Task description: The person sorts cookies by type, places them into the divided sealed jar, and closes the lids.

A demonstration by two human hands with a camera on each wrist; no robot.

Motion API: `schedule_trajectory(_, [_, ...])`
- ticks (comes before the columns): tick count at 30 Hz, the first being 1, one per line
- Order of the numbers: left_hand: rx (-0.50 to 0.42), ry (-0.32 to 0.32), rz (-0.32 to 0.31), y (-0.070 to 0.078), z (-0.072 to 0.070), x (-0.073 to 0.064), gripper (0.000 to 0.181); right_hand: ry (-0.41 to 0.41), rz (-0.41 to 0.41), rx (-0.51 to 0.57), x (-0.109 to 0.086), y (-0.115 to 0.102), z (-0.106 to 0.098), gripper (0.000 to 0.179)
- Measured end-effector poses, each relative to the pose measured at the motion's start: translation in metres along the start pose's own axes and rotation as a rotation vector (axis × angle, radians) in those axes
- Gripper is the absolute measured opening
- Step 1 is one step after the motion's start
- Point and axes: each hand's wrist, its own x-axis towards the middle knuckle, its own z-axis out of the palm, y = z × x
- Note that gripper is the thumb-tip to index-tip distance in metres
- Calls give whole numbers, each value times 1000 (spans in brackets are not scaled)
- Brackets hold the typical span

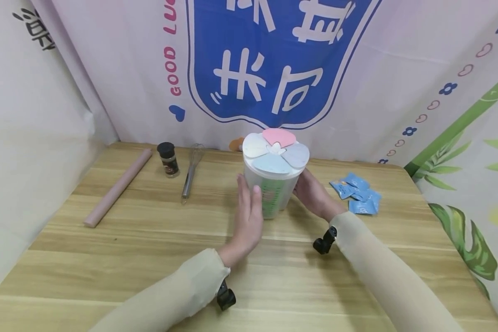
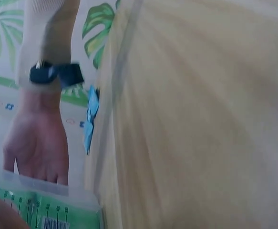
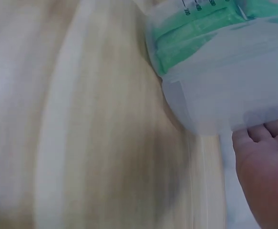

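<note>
A translucent storage canister (image 1: 288, 184) stands upright at the middle of the table, its lid (image 1: 275, 154) made of pink, white, lavender and pale blue petals. Green packs (image 3: 196, 36) show through its wall beside printed scale marks. My left hand (image 1: 249, 212) lies along the canister's left side, fingers straight and thumb up. On the opposite side my right hand (image 1: 313, 193) touches the wall with extended fingers, their tips hidden behind it in the head view. In the left wrist view the right palm (image 2: 36, 143) faces the camera, fingers reaching down behind the canister's rim.
Left of the canister lie a whisk (image 1: 192, 173), a black-capped spice jar (image 1: 168, 160) and a pink rolling pin (image 1: 118, 188). Several blue sachets (image 1: 358, 193) lie to the right, near my right forearm. A printed curtain (image 1: 145, 106) borders the table's back edge.
</note>
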Motion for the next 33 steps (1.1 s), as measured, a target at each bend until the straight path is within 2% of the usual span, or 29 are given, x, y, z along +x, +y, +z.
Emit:
schedule_trajectory(5, [-36,-34,-33,-2,-8,13,70,-21,-13,13,-8,0,5,72])
schedule_trajectory(9, [-54,-55,-40,-4,-13,23,70,-28,-5,-29,-18,0,13,80])
schedule_trajectory(14, [-52,-44,-67,-6,-18,34,67,-27,0,-53,-32,0,28,87])
schedule_trajectory(19, [-67,-45,-86,-9,-22,43,64,-22,-4,-71,-47,-1,36,86])
schedule_trajectory(26, [-184,-124,-161,-14,-31,55,71,-48,6,-99,-71,-4,37,86])
schedule_trajectory(29, [-198,-170,-190,-15,-35,62,75,-62,-7,-111,-79,-4,39,85])
schedule_trajectory(33, [-215,-192,-212,-18,-36,70,75,-67,-18,-131,-89,-4,43,82])
